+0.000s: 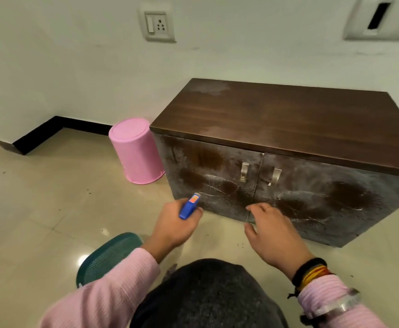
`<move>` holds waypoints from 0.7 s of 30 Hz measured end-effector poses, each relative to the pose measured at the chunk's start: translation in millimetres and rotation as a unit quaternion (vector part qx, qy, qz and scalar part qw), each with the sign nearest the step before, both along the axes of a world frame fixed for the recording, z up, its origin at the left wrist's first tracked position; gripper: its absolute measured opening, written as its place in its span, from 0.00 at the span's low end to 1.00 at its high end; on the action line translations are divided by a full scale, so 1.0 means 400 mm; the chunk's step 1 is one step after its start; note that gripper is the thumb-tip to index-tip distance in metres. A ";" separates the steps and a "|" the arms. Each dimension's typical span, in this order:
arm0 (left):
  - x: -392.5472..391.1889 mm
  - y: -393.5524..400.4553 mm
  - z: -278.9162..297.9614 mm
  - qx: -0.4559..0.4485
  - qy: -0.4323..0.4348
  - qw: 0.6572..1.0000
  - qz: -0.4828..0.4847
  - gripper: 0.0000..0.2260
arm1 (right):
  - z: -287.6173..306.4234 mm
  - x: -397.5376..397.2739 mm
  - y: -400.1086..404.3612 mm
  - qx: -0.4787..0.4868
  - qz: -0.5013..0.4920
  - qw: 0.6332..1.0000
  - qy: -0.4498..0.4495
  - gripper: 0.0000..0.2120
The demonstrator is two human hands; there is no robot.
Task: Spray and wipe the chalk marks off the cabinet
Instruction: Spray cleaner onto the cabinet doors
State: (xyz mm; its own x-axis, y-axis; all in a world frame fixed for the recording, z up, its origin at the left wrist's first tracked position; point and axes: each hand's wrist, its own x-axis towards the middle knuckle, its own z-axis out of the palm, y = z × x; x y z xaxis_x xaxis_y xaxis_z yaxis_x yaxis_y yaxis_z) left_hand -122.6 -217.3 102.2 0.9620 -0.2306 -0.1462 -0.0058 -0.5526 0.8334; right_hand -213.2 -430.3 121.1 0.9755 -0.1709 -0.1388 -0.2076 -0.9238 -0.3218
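Note:
A low dark wooden cabinet [288, 119] stands against the wall. Its two front doors carry white chalk smears [219, 185] with darker wet patches among them. My left hand [172, 228] grips a blue spray bottle [189, 205], nozzle pointing at the lower left door, a short way from it. My right hand [272, 230] hovers near the bottom of the doors where they meet, fingers spread, holding nothing. No cloth is in view.
An upturned pink bucket [135, 150] sits on the tiled floor left of the cabinet. A green mesh basket [106, 256] lies by my left arm. My dark-clad knee [205, 294] fills the bottom middle. A wall socket [157, 24] is above.

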 end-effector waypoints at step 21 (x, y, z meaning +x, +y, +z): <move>0.332 0.327 0.020 -0.149 -0.194 0.929 0.278 0.17 | -0.011 0.078 0.082 -0.014 0.034 0.999 0.010 0.24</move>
State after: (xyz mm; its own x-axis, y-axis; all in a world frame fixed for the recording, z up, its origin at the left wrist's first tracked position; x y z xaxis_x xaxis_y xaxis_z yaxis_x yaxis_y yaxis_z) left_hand 10.2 -86.4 110.3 0.9116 0.3422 0.2277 -0.1212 -0.3055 0.9445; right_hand -181.8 -397.6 116.5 0.9819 -0.1085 -0.1550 -0.1505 -0.9443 -0.2926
